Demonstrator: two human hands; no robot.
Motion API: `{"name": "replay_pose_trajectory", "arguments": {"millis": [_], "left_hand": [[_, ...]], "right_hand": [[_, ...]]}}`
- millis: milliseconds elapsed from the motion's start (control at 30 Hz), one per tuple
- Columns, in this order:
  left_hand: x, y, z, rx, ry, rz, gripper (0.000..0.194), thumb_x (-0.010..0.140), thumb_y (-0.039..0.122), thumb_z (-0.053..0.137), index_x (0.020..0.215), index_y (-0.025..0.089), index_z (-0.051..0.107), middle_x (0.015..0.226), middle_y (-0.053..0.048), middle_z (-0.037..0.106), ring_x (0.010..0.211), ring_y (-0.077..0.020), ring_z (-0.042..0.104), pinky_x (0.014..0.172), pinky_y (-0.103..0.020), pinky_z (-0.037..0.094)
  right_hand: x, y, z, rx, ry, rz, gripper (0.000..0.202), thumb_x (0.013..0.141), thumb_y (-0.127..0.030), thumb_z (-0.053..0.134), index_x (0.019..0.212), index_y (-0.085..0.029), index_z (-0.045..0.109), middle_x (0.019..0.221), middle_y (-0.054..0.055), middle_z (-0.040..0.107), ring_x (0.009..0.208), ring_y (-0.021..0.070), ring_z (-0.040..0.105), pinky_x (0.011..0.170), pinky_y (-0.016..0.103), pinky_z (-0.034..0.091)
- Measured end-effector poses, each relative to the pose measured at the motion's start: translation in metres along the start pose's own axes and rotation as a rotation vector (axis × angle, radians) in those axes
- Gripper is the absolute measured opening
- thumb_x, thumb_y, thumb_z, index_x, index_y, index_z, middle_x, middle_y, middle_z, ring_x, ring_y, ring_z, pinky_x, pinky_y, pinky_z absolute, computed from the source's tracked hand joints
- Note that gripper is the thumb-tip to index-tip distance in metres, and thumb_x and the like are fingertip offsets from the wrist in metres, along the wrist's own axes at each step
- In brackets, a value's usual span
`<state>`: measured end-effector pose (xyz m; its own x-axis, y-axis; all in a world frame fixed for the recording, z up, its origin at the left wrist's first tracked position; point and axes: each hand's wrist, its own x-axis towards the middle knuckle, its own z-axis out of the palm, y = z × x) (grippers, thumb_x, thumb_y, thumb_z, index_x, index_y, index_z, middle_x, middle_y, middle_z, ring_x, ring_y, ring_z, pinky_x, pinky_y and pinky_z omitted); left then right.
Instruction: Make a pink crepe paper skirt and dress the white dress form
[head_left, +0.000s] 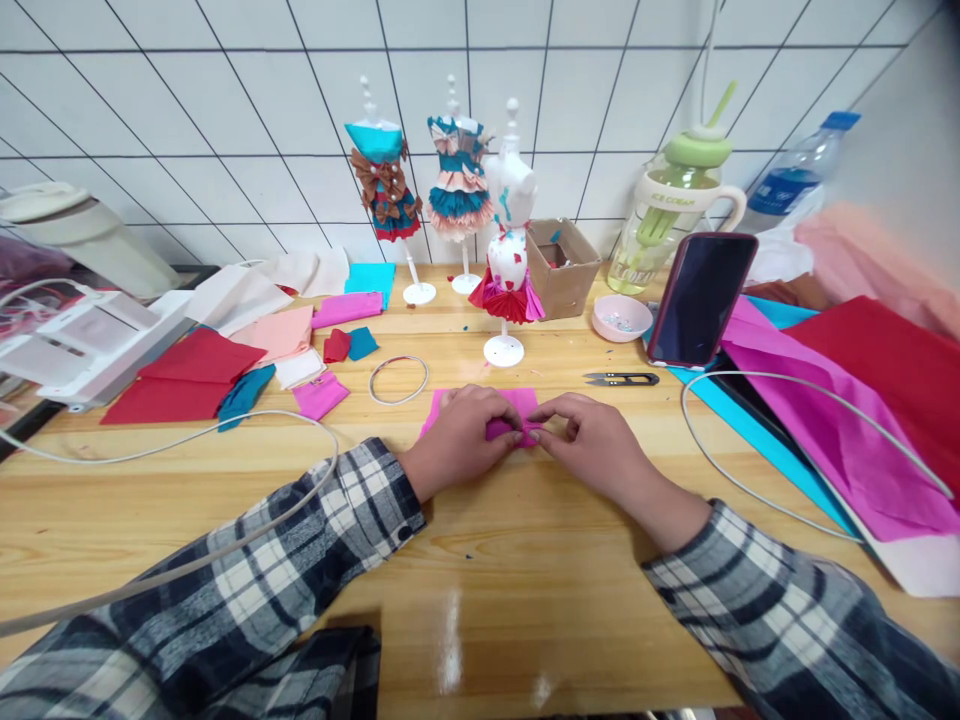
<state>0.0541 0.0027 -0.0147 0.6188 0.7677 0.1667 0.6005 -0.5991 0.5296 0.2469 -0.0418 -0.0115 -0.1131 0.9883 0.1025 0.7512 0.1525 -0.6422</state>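
A bright pink sheet of what looks like crepe paper [519, 400] lies on the wooden table in front of me. My left hand [469, 430] rests over its left part, thumb and fingertips closed on the paper. From the right, my right hand [589, 440] pinches the paper's right edge between thumb and forefinger. The fingertips of both hands almost meet there, and the paper is bunched between them. Just beyond stands a small white dress form [511, 265] with a red and pink ruffled skirt. Black thread snips [622, 379] lie to the right of it.
Two dressed forms [384, 180] [459, 185] stand behind, beside a cardboard box [566, 275]. A pink bowl [621, 318], a propped phone [703, 300] and a drink cup [667, 215] are at right. Coloured sheets [825, 400] lie far right, cut pieces [187, 370] left. A cable [225, 545] crosses my left sleeve.
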Motion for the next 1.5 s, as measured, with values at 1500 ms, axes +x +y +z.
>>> {"name": "replay_pose_trajectory", "arguments": {"millis": [1500], "left_hand": [[0.0003, -0.0030, 0.0024, -0.028, -0.003, -0.017, 0.042, 0.075, 0.031, 0.074, 0.115, 0.023, 0.063, 0.100, -0.003, 0.069, 0.095, -0.0216, 0.059, 0.087, -0.037, 0.043]], "right_hand": [[0.0012, 0.0013, -0.0029, -0.089, -0.093, 0.099, 0.014, 0.079, -0.031, 0.060, 0.077, -0.026, 0.073, 0.069, -0.003, 0.069, 0.061, 0.0134, 0.058, 0.055, 0.025, 0.037]]}}
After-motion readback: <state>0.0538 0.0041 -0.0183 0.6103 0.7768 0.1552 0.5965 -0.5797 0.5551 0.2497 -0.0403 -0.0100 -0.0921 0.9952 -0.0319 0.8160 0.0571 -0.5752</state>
